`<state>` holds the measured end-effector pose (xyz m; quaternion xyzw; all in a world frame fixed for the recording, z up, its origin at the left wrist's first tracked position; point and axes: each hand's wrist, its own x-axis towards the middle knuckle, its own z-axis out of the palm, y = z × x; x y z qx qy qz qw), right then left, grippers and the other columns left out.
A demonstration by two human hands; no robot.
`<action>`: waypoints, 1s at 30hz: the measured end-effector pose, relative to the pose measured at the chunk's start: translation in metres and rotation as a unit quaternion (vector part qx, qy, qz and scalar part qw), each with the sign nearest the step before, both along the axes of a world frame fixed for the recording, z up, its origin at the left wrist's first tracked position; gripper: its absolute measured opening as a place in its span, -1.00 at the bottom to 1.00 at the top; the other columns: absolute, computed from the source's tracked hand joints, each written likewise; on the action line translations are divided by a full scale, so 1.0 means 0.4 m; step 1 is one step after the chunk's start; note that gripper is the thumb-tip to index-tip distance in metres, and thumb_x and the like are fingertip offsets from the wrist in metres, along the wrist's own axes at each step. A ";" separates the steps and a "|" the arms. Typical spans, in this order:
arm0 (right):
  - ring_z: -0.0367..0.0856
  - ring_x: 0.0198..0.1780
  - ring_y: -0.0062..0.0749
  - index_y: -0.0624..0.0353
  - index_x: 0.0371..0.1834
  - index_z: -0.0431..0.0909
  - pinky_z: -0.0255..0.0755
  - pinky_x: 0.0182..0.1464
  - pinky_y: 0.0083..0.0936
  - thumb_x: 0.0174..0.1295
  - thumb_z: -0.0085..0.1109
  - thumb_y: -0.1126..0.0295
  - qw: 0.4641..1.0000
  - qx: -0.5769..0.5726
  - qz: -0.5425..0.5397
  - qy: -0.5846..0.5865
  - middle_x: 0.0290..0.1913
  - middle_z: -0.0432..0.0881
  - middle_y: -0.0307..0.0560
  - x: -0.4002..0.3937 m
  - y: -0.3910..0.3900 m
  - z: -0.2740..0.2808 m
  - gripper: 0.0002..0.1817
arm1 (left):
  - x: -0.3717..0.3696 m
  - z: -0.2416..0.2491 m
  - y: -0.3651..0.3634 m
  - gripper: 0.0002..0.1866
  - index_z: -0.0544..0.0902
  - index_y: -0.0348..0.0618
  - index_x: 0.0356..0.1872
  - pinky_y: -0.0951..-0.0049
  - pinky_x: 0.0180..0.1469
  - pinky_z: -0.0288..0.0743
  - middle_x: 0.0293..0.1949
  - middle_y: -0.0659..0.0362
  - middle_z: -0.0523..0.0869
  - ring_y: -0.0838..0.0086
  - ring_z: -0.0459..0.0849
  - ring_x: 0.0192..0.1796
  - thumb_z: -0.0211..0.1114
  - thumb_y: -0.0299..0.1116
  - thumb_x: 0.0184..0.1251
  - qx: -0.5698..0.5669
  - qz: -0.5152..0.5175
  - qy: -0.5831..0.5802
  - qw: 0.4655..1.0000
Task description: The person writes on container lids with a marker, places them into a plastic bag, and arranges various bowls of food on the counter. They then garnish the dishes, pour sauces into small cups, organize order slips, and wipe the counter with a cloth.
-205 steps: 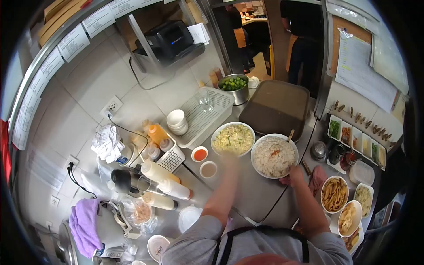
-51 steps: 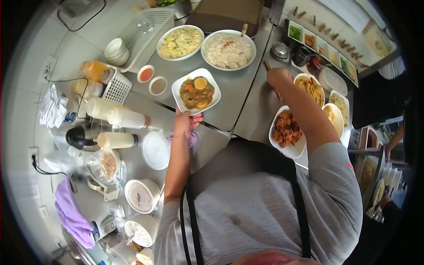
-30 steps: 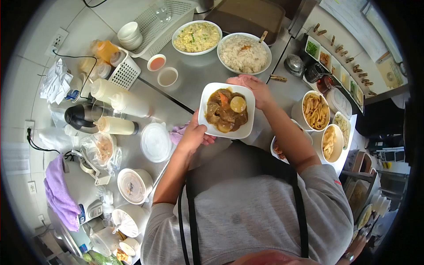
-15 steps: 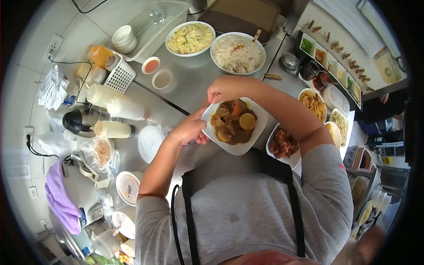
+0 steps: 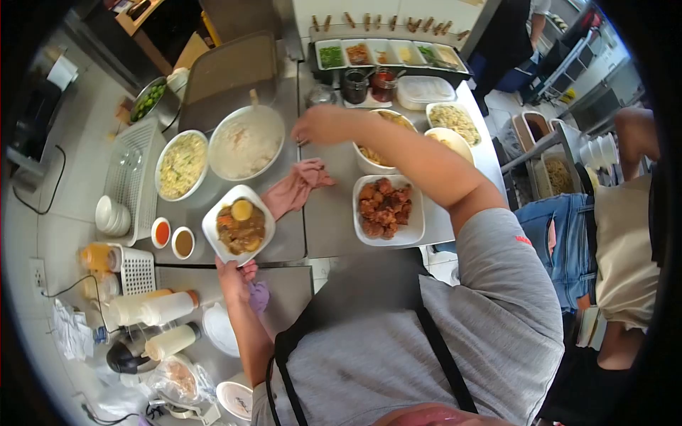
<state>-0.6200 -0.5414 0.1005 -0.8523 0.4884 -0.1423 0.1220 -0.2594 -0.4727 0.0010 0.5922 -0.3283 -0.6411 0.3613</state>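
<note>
A white square bowl (image 5: pixel 264 248) of brown stew with potato and carrot is held up by my left hand (image 5: pixel 233 275), which grips its near edge. Under that hand shows a bit of purple cloth (image 5: pixel 258 297). My right hand (image 5: pixel 317 126) reaches over the counter, just right of the rice bowl (image 5: pixel 246 142); its fingers are curled together, and what they hold, if anything, is too small to name. A pink cloth (image 5: pixel 297 186) lies between the stew bowl and my right hand. Reddish fried meat fills a white dish (image 5: pixel 388 211) below my right forearm.
Egg dish (image 5: pixel 182 165) and two sauce cups (image 5: pixel 162 232) stand at left, near squeeze bottles (image 5: pixel 169 308). A garnish tray (image 5: pixel 391 55), jars (image 5: pixel 384 84) and noodles (image 5: pixel 455 123) are at the back right. Another person (image 5: pixel 618 234) stands at right.
The view has turned to the right. My right hand has let go of the stew bowl and moved away from it, while my left hand still holds it. The pink cloth and another person now show.
</note>
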 end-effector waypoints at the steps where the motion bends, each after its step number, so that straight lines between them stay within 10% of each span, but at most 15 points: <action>1: 0.51 -0.25 -0.16 0.09 -0.30 0.54 0.37 -0.17 -0.37 0.07 -0.08 0.30 0.999 -0.001 -0.042 -0.008 -0.30 0.56 -0.03 -0.055 0.013 0.038 -0.77 | -0.008 -0.008 -0.003 -0.52 0.14 0.00 0.07 0.59 -0.68 0.40 -0.50 0.00 0.53 0.42 0.53 -0.60 -0.19 -0.47 0.01 -0.002 0.020 0.005 1.000; 7: 0.52 -0.27 -0.11 0.12 -0.31 0.55 0.39 -0.21 -0.33 0.00 0.01 0.21 0.911 -0.080 -0.401 0.050 -0.32 0.56 0.04 -0.623 0.064 0.103 -0.72 | -0.071 -0.056 -0.008 -0.55 0.15 0.02 0.07 0.57 -0.58 0.39 -0.46 0.03 0.54 0.44 0.52 -0.55 -0.20 -0.43 0.05 -0.030 0.126 0.027 0.991; 13: 0.42 0.00 -0.16 0.14 -0.18 0.51 0.31 -0.02 -0.30 -0.01 -0.10 0.31 0.734 0.099 -0.670 0.048 -0.05 0.47 0.01 -1.052 0.094 -0.069 -0.67 | -0.114 -0.116 -0.020 -0.66 0.29 -0.08 -0.11 0.56 -0.42 0.35 -0.46 0.17 0.51 0.48 0.47 -0.46 -0.08 -0.23 0.06 -0.034 0.191 0.047 0.980; 25: 0.29 0.08 -0.12 0.13 -0.22 0.53 0.23 -0.03 -0.21 -0.05 -0.02 0.29 0.746 0.019 -0.637 0.194 -0.01 0.40 -0.06 -1.108 0.090 -0.187 -0.68 | -0.110 -0.136 -0.024 -0.66 0.40 -0.21 -0.35 0.53 -0.39 0.34 -0.48 0.17 0.51 0.48 0.45 -0.47 -0.14 -0.12 0.10 -0.013 0.232 0.020 0.972; 30: 0.29 0.11 -0.11 0.07 -0.15 0.50 0.24 0.01 -0.24 -0.10 0.04 0.25 0.764 0.119 -0.632 -0.059 0.06 0.37 -0.08 -1.192 0.088 -0.136 -0.62 | -0.101 -0.149 -0.027 -0.66 0.40 -0.18 -0.31 0.51 -0.40 0.34 -0.49 0.16 0.51 0.46 0.45 -0.49 -0.15 -0.12 0.11 -0.010 0.242 0.022 0.970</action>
